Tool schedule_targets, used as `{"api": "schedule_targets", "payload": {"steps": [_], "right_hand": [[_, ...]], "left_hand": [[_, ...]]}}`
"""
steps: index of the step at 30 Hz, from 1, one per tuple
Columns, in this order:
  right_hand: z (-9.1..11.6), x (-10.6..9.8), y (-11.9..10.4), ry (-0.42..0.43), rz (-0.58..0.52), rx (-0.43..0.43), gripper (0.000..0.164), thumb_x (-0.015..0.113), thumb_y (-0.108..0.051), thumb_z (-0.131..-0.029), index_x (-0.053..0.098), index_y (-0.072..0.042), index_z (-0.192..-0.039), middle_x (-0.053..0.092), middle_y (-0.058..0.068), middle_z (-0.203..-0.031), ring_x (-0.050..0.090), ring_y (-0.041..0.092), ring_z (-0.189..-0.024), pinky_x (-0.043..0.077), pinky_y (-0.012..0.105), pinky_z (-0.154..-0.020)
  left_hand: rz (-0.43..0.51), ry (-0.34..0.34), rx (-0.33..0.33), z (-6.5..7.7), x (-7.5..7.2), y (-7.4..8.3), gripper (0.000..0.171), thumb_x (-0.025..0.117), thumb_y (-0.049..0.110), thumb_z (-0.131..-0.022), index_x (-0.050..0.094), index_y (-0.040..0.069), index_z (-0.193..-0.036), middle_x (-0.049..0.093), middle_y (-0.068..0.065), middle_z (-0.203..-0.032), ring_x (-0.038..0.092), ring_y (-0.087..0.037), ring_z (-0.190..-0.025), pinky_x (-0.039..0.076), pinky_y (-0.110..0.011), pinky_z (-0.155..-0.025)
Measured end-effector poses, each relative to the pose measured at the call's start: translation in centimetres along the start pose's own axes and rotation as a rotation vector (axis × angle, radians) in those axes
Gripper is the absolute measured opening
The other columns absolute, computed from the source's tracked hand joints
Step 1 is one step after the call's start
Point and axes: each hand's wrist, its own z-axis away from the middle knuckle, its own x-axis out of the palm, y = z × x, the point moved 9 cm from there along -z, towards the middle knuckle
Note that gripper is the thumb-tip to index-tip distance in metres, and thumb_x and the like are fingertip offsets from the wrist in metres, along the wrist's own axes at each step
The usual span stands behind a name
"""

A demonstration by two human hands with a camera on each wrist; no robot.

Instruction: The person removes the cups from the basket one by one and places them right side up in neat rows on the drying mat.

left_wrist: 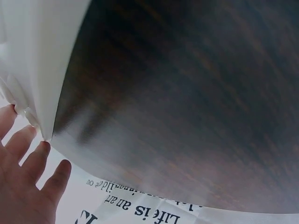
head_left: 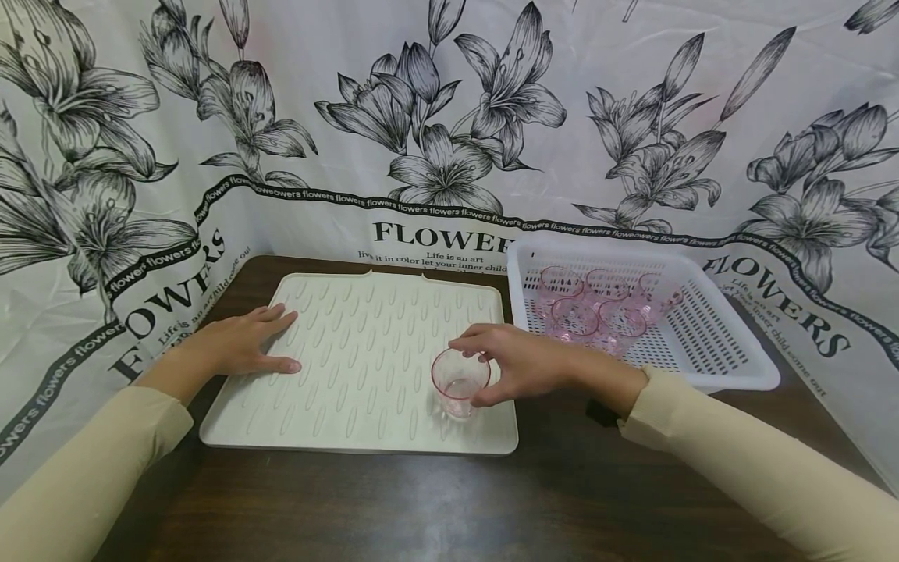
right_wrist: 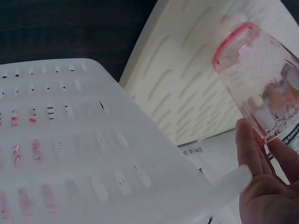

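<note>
A cream drying tray (head_left: 330, 406) with raised oblong ridges lies on the dark table. Over its right front part, my right hand (head_left: 523, 363) grips a clear drinking glass (head_left: 458, 390) with a pink rim between thumb and fingers. That glass (right_wrist: 257, 70) appears in the right wrist view too, held near its base end; whether it touches the tray is unclear. On the tray's left edge rests my left hand (head_left: 242, 343), fingers extended and thumb spread. The left wrist view has the fingertips of this hand (left_wrist: 28, 172) against the tray's side.
At the back right stands a white perforated plastic basket (head_left: 737, 373), overlapping the table's far side. Several pink-tinted glasses (head_left: 576, 318) are grouped in its left half. A white floral cloth (head_left: 295, 222) hangs behind and beside the dark wooden table (head_left: 393, 507).
</note>
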Motion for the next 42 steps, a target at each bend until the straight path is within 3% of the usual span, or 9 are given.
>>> {"api": "schedule_targets", "payload": {"steps": [7, 20, 24, 29, 36, 42], "right_hand": [[0.2, 0.4, 0.1, -0.009, 0.038, 0.004, 0.070, 0.080, -0.025, -0.082, 0.052, -0.001, -0.142, 0.058, 0.010, -0.131, 0.058, 0.019, -0.098, 0.052, 0.032, -0.080], [0.5, 0.5, 0.3, -0.041, 0.027, 0.046, 0.080, 0.079, -0.023, -0.083, 0.041, -0.003, -0.150, 0.051, 0.013, -0.144, 0.051, 0.026, -0.129, 0.042, 0.042, -0.106], [1.3, -1.7, 0.5, -0.007, -0.003, 0.089, 0.084, 0.080, -0.027, -0.084, 0.037, -0.008, -0.153, 0.044, 0.009, -0.151, 0.047, 0.025, -0.134, 0.040, 0.048, -0.108], [3.2, -6.4, 1.7, 0.101, -0.047, 0.175, 0.087, 0.080, -0.030, -0.085, 0.032, -0.015, -0.156, 0.038, 0.009, -0.156, 0.047, 0.031, -0.136, 0.039, 0.058, -0.106], [6.7, -12.5, 6.3, 0.288, -0.078, 0.283, 0.084, 0.080, -0.026, -0.086, 0.034, -0.015, -0.156, 0.038, 0.009, -0.157, 0.045, 0.034, -0.138, 0.036, 0.056, -0.110], [9.9, -14.5, 10.3, 0.352, -0.122, 0.409, 0.081, 0.076, -0.020, -0.090, 0.031, -0.009, -0.156, 0.032, 0.015, -0.160, 0.037, 0.041, -0.142, 0.032, 0.059, -0.111]], "left_hand": [[0.005, -0.004, -0.004, 0.0, -0.1, 0.2, 0.110, 0.057, 0.080, -0.078, 0.035, 0.002, -0.152, 0.028, -0.030, -0.156, 0.028, -0.053, -0.140, 0.036, -0.072, -0.097], [0.026, -0.004, -0.004, 0.3, -0.1, 0.2, 0.109, 0.058, 0.079, -0.079, 0.035, 0.002, -0.153, 0.028, -0.029, -0.156, 0.029, -0.054, -0.139, 0.036, -0.073, -0.096], [0.027, -0.007, -0.010, 0.3, -0.1, 0.1, 0.111, 0.056, 0.081, -0.078, 0.035, 0.003, -0.153, 0.028, -0.029, -0.156, 0.028, -0.054, -0.140, 0.035, -0.073, -0.097], [0.020, -0.002, -0.006, 0.2, -0.2, 0.1, 0.112, 0.055, 0.082, -0.077, 0.035, 0.003, -0.153, 0.028, -0.029, -0.156, 0.028, -0.054, -0.140, 0.035, -0.073, -0.097], [0.025, -0.008, -0.009, 0.0, -0.2, 0.1, 0.112, 0.056, 0.082, -0.077, 0.034, 0.003, -0.153, 0.027, -0.029, -0.156, 0.027, -0.054, -0.140, 0.034, -0.073, -0.097], [0.026, -0.021, -0.019, 0.0, 0.0, 0.1, 0.113, 0.055, 0.083, -0.076, 0.033, 0.003, -0.154, 0.026, -0.029, -0.157, 0.027, -0.054, -0.140, 0.034, -0.073, -0.097]]}}
